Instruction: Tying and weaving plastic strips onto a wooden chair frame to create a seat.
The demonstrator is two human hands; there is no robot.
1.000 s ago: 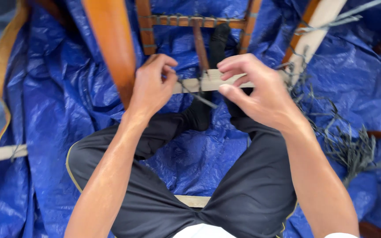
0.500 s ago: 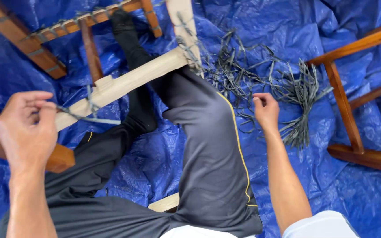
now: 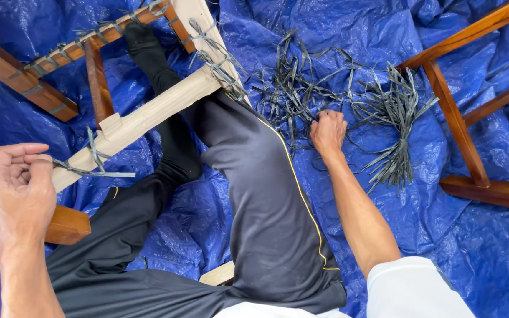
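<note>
The dark grey strip [image 3: 92,171] lies tied around the pale wooden rail [image 3: 148,118] of the chair frame, its free end pinched tight in the left hand [image 3: 16,188], whose fingers are clenched on it. Half a second ago the right hand [image 3: 328,132] was only reaching toward the loose pile of grey strips [image 3: 349,94] on the blue tarp [image 3: 455,235]; now it has come down on the pile with its fingers closed around some strands, so a fresh strip appears to be picked while the tied one is kept taut. The person's black-trousered legs [image 3: 254,194] pass over and under the rail, crowding the room near the knot. A second wooden chair frame [image 3: 460,135] stands just right of the bundle, hemming the pile there; the tarp below it is open.
</note>
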